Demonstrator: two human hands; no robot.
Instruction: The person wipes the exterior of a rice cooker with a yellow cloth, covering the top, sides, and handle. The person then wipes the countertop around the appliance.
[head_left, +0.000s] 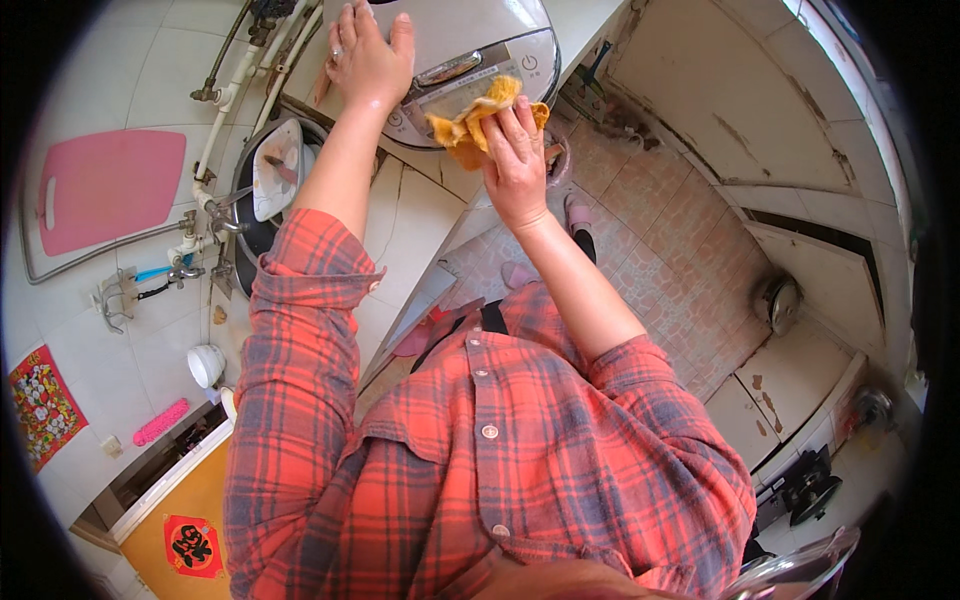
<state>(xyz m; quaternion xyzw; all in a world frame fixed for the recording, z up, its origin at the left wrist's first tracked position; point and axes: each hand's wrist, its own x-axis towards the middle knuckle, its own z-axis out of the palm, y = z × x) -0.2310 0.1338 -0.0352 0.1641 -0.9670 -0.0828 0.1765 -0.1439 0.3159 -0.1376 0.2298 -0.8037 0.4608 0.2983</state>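
An electric rice cooker (465, 28) with a silver-grey lid stands on the counter at the top of the view. My left hand (370, 61) rests flat on the left of its lid, thumb apart from the fingers, holding nothing. In my right hand (516, 161) is a crumpled yellow cloth (469, 129), pressed against the cooker's front control panel (442, 101). Cloth and fingers hide part of that panel. A shiny lid latch (448, 69) sits just above it.
Left of the counter (409, 217), a dark sink (246, 255) holds a white dish (274, 169) below taps (225, 219). A pink cutting board (112, 191) leans against the tiled wall. Right of me are the tiled floor (652, 247) and a lidded pot (780, 304).
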